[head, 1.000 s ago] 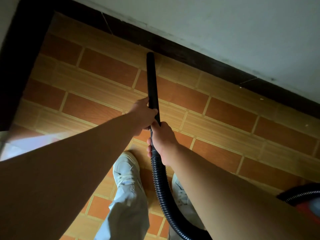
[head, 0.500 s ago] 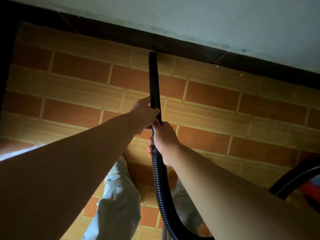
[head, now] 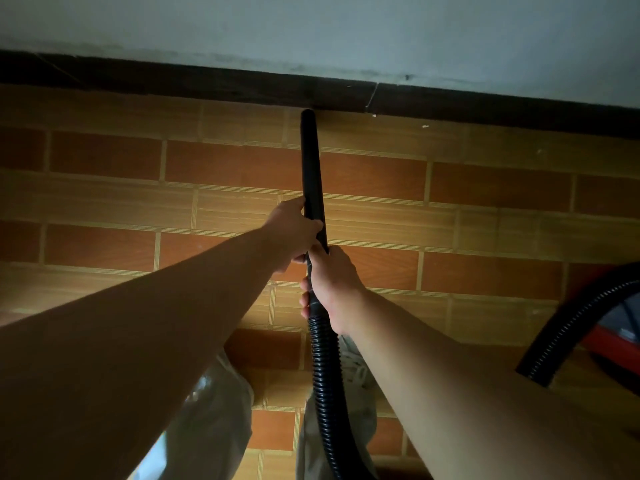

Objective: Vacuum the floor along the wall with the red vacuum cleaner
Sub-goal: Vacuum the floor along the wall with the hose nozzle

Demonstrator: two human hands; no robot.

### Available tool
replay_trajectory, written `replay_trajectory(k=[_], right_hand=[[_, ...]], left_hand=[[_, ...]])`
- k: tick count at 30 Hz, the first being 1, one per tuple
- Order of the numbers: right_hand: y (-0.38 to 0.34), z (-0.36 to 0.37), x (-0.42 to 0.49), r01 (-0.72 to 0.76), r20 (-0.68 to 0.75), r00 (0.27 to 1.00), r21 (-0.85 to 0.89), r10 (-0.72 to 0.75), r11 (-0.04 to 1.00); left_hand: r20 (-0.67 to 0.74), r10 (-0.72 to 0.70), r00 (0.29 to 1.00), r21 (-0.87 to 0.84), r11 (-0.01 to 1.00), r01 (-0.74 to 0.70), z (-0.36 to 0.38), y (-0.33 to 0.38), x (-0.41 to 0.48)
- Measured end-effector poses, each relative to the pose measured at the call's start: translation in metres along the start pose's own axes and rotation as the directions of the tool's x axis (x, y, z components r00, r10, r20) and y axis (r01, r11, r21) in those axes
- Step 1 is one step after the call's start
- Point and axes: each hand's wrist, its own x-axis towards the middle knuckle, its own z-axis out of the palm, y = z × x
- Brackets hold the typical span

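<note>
A black vacuum tube [head: 310,161] points away from me across the orange tiled floor [head: 374,174], its tip touching the dark baseboard [head: 214,86] under the pale wall [head: 311,26]. My left hand [head: 292,230] grips the tube higher up. My right hand [head: 330,285] grips it just below, where the ribbed black hose [head: 325,386] begins. The hose runs down between my legs and reappears at the right, curving to the red vacuum cleaner [head: 609,344] at the right edge.
My legs in light trousers [head: 214,417] and a white shoe [head: 356,368] stand on the tiles below my hands. Small white specks [head: 425,126] lie on the floor near the baseboard, right of the tube tip.
The view has swung right along the wall, and the dark corner at the left has left the frame. The tube tip now reaches the baseboard. Both hands keep the same grip.
</note>
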Motion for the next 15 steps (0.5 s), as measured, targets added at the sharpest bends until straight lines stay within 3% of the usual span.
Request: replay_trajectory(k=[15], right_hand=[[0.024,-0.083,-0.008,-0.002,-0.046,0.999,0.12,0.007,0.993]], left_hand=[[0.065,0.029,0.997,0.104,0.994,-0.036,0.089,0.017,-0.011]])
